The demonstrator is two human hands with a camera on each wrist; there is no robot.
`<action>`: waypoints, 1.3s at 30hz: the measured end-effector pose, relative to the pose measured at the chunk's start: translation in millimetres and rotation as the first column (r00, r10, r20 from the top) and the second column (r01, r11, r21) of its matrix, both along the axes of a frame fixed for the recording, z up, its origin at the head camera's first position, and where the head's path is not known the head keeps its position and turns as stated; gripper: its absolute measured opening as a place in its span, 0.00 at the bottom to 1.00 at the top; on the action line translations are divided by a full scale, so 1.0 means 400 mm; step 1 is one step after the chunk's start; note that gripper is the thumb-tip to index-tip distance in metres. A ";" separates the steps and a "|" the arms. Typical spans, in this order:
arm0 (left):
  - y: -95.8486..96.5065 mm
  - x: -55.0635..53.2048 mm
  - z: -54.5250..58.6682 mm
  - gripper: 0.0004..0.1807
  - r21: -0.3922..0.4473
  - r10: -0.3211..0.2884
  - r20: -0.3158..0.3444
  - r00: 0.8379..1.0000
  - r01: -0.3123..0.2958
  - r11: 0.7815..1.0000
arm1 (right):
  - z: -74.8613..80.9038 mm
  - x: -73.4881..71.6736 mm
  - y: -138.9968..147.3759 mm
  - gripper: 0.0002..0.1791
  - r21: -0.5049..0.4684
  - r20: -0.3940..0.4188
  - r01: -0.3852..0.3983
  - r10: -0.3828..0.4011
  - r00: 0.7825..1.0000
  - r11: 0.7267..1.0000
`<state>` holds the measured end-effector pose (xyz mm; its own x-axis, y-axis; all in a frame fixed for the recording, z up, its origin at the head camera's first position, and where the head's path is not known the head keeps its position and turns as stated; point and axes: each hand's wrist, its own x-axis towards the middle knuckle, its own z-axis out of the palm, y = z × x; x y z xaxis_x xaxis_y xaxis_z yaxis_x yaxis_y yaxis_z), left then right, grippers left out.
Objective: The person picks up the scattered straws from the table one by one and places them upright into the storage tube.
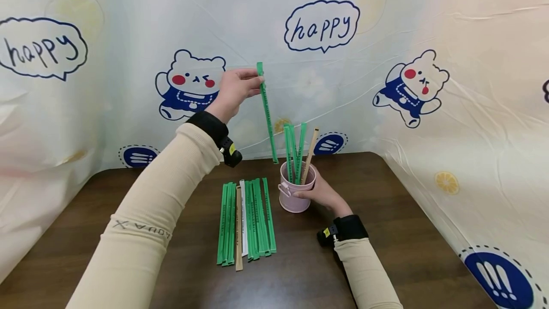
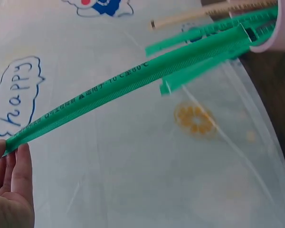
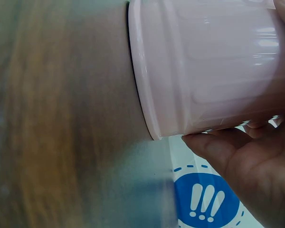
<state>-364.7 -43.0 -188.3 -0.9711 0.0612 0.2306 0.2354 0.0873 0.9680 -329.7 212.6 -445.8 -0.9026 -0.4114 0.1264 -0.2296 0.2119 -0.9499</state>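
My left hand (image 1: 238, 90) is raised and pinches the top end of a green wrapped straw (image 1: 269, 117) between thumb and fingers. The straw (image 2: 109, 85) hangs slightly tilted, its lower end just left of a small pink bucket's (image 1: 293, 200) rim. From the right side, my right hand (image 1: 324, 191) grips the bucket, thumb at its front. In the right wrist view the fingers (image 3: 213, 149) curl round the pink wall (image 3: 218, 71), and the base sits on the table. Several green wrapped straws (image 1: 288, 149) and a brown paper-wrapped one (image 1: 310, 154) stand inside the bucket.
Left of the bucket, a row of green wrapped straws (image 1: 257, 218) lies on the brown table (image 1: 296, 271), with one brown (image 1: 238, 232) and one white straw (image 1: 244, 218) among them. A printed cloth (image 1: 257, 8) hangs behind the table and along its sides.
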 end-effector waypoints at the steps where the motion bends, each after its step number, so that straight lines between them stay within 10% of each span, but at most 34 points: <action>1: 0.010 -0.003 -0.005 0.21 0.006 -0.006 -0.003 1.000 0.006 1.000 | -0.001 0.001 0.000 0.56 -0.001 -0.003 -0.001 0.001 1.000 1.000; 20: 0.108 -0.029 -0.200 0.17 -0.195 -0.128 -0.045 0.991 0.117 0.974 | 0.003 -0.010 -0.011 0.55 0.021 -0.006 -0.008 0.008 1.000 1.000; 39: 0.102 -0.054 -0.344 0.23 -0.019 -0.129 0.124 0.984 0.132 0.991 | -0.001 -0.011 0.001 0.56 -0.010 -0.013 0.004 -0.004 1.000 1.000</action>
